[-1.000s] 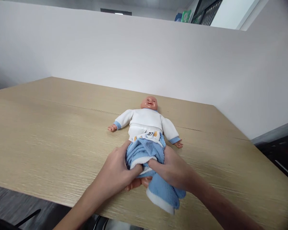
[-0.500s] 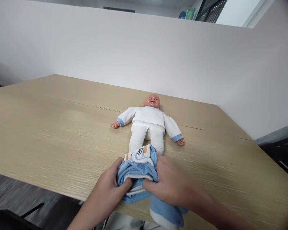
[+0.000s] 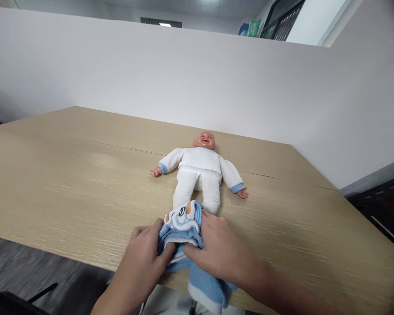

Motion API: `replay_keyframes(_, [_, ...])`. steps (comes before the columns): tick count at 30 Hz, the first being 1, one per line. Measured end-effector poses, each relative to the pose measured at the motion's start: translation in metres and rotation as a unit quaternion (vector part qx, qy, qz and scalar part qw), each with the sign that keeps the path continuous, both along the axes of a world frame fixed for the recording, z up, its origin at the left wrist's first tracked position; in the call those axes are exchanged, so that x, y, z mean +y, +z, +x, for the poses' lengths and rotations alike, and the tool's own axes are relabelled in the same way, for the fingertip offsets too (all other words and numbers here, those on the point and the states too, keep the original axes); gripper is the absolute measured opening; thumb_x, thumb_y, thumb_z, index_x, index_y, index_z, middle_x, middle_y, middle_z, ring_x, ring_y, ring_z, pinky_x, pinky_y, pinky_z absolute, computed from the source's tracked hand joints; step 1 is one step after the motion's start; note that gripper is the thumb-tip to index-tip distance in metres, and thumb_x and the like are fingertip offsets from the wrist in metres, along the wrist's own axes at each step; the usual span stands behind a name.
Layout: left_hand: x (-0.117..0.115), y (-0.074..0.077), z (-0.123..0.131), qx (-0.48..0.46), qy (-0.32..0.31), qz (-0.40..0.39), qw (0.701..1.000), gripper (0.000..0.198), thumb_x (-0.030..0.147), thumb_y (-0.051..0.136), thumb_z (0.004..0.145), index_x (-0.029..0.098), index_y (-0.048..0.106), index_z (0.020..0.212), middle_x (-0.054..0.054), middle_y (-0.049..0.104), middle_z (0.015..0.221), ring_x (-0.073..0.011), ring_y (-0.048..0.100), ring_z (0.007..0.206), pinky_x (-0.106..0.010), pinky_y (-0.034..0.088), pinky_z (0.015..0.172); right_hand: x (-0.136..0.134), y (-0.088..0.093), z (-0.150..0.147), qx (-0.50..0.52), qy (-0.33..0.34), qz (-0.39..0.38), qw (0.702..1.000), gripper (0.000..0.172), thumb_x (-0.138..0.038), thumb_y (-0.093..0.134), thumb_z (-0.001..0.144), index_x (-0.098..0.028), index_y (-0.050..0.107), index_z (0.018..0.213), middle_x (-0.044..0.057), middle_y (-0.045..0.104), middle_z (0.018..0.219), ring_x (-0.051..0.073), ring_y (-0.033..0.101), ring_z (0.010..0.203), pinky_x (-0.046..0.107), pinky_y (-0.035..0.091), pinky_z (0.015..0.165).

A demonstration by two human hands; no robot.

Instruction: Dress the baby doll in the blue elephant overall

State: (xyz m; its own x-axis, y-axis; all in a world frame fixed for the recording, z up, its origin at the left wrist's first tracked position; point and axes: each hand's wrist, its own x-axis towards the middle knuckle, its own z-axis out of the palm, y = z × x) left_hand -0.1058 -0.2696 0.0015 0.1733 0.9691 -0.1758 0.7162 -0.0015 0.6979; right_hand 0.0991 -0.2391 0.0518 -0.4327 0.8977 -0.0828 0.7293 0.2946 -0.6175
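Observation:
A baby doll [image 3: 201,160] in a white suit with blue cuffs lies on its back, arms spread, its legs toward me. Over its lower legs is a bunched blue fleece baby garment [image 3: 182,220] with a white and orange animal face on it. My left hand [image 3: 147,248] grips the left side of the gathered opening, thumb inside. On the opposite side, my right hand [image 3: 218,245] grips it too, with its thumb at the same edge. A blue tube of the garment with a white end hangs below my right hand. The doll's feet are hidden.
The doll rests on a wide wooden table [image 3: 85,188], whose near edge runs just below my hands. A white partition wall [image 3: 184,78] stands behind it. At the right is a dark object [image 3: 381,205] beside the table.
The view has tilted up slightly. Both hands and the garment sit a little further left in the picture, and the bunched cloth looks narrower between my hands. The grip is kept.

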Motion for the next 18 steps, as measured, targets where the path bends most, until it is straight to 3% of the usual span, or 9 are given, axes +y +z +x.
replay_keyframes(5, [-0.002, 0.003, -0.005, -0.018, -0.032, 0.013, 0.999, 0.026, 0.039, 0.042, 0.105, 0.024, 0.063, 0.108, -0.012, 0.079, 0.112, -0.0348, 0.068, 0.110, -0.052, 0.040, 0.107, -0.002, -0.002, -0.004, 0.011, -0.001, 0.001, 1.000, 0.030, -0.023, 0.072, 0.087, -0.026, 0.073, 0.116, 0.006, 0.079, 0.119, 0.028, 0.072, 0.112, 0.037, 0.051, 0.101])
replay_keyframes(9, [-0.003, 0.000, -0.013, -0.017, -0.029, 0.009, 0.999, 0.023, 0.034, 0.048, 0.095, 0.023, 0.066, 0.105, -0.014, 0.077, 0.126, -0.0378, 0.065, 0.120, -0.053, 0.043, 0.109, -0.003, -0.003, -0.004, 0.019, 0.003, -0.005, 1.000, 0.028, -0.022, 0.071, 0.087, -0.025, 0.073, 0.115, 0.006, 0.081, 0.116, 0.028, 0.074, 0.109, 0.036, 0.052, 0.098])
replay_keyframes(15, [-0.009, -0.011, -0.019, -0.058, -0.003, -0.003, 0.998, 0.051, 0.039, 0.055, 0.089, 0.017, 0.066, 0.134, -0.020, 0.067, 0.145, -0.0426, 0.056, 0.135, -0.057, 0.044, 0.114, -0.002, -0.004, -0.001, 0.042, -0.001, -0.008, 0.999, 0.032, -0.022, 0.070, 0.088, -0.026, 0.071, 0.120, 0.006, 0.081, 0.116, 0.028, 0.075, 0.108, 0.036, 0.053, 0.096])
replay_keyframes(18, [-0.010, -0.014, -0.018, -0.071, 0.004, 0.005, 0.997, 0.054, 0.041, 0.055, 0.091, 0.017, 0.066, 0.137, -0.021, 0.067, 0.142, -0.0429, 0.056, 0.133, -0.061, 0.042, 0.115, -0.001, -0.004, 0.001, 0.050, -0.001, -0.015, 0.999, 0.029, -0.021, 0.069, 0.088, -0.025, 0.071, 0.116, 0.006, 0.082, 0.113, 0.027, 0.075, 0.104, 0.035, 0.052, 0.093])
